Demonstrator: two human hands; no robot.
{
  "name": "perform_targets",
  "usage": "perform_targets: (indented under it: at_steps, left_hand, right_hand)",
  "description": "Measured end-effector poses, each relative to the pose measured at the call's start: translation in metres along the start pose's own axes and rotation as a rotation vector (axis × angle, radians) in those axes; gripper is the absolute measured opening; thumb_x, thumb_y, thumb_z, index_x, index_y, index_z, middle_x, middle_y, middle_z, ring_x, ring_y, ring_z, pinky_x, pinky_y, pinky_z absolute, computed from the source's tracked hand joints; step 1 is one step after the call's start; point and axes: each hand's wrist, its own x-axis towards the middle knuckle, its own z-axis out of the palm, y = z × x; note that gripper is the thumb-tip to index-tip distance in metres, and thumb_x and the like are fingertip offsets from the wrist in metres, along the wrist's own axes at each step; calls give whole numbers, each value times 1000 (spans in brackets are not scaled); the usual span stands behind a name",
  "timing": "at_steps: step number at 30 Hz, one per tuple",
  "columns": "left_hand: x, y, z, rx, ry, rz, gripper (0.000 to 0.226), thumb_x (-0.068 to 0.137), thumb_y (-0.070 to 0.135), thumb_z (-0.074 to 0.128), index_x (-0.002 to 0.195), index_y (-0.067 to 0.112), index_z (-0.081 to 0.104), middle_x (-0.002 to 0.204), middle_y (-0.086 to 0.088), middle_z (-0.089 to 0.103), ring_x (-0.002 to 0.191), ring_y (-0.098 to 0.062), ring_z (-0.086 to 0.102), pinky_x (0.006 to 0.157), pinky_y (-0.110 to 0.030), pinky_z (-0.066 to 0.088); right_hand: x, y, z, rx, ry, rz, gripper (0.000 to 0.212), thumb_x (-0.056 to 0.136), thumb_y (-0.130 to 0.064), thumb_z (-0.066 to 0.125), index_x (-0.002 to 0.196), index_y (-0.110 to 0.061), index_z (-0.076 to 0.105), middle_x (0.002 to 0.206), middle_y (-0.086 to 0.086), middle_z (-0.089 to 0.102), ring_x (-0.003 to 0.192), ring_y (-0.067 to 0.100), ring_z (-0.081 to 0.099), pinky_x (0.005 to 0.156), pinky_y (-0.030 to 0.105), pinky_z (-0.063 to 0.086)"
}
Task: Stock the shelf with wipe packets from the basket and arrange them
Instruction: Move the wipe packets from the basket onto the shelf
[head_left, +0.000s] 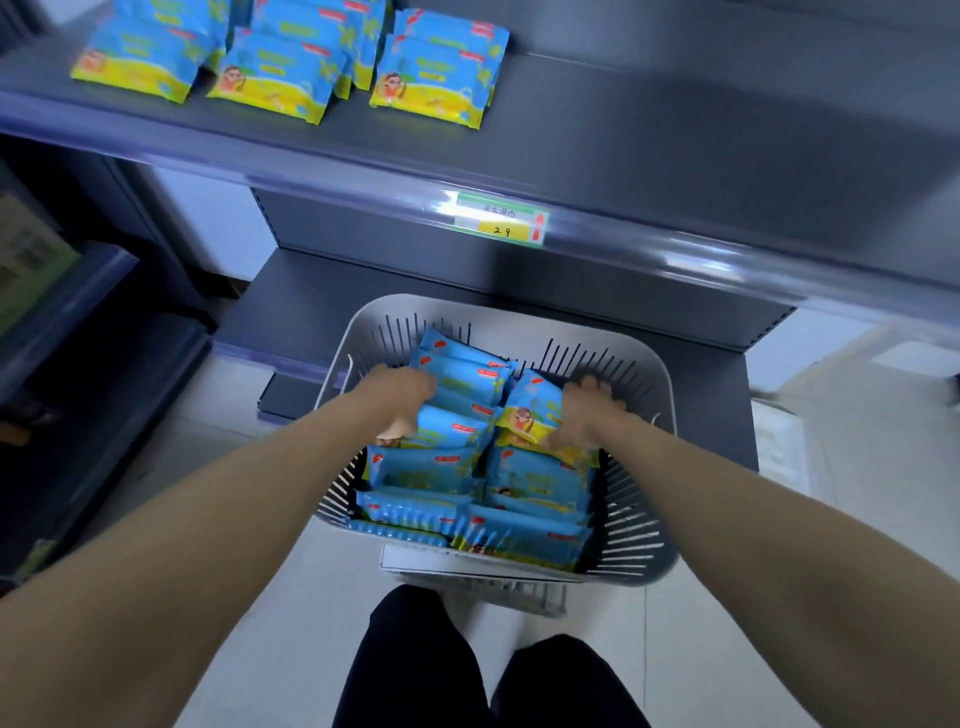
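Note:
A grey slotted basket stands on the floor before the shelf unit, filled with several blue and yellow wipe packets. Both arms reach down into it. My left hand is closed around a blue wipe packet at the basket's back left. My right hand grips the edge of a tilted wipe packet with a yellow lower half. On the upper dark shelf, several wipe packets lie in rows at the left end.
A price label sits on the upper shelf's front rail. A lower dark shelf runs behind the basket. Another dark rack stands at the left. My dark trouser legs are below, on a pale tiled floor.

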Motion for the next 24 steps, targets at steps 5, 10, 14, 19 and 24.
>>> perform_targets:
  at_steps: [5,10,14,19,24]
  left_hand:
    - [-23,-2,-44,-80,138,24,28,79,10,62,102,14,48,105,-10,61,94,-30,58,68,-30,39]
    - [-45,-15,-104,-159,308,67,26,72,12,66,89,17,46,91,-7,57,76,-26,47,62,-30,35]
    - [-56,-32,-164,-184,437,74,30,71,14,70,84,18,43,82,-1,50,74,-23,45,58,-30,30]
    - [-61,-62,-224,-253,558,81,33,70,17,75,82,17,44,78,-2,54,71,-25,49,56,-30,33]
    - [-52,-103,-255,-310,601,75,30,72,13,73,82,16,45,77,-4,54,71,-25,47,54,-29,30]
  right_hand:
    - [-15,-11,-20,-49,50,-47,46,82,-19,64,122,-6,48,133,16,45,123,36,43,101,47,41]
    - [-43,-33,-108,-14,183,-180,36,83,-10,60,118,-8,55,126,12,56,114,33,54,97,40,44]
    - [-78,-51,-211,-20,432,-237,16,80,-10,62,93,-17,55,108,10,59,99,33,56,76,36,43]
    - [-72,-77,-301,87,675,-236,19,83,-9,59,101,-13,55,111,10,58,103,32,54,83,39,44]
    - [-19,-110,-322,135,595,-278,3,85,-9,60,85,-8,57,94,8,53,84,23,49,65,29,41]
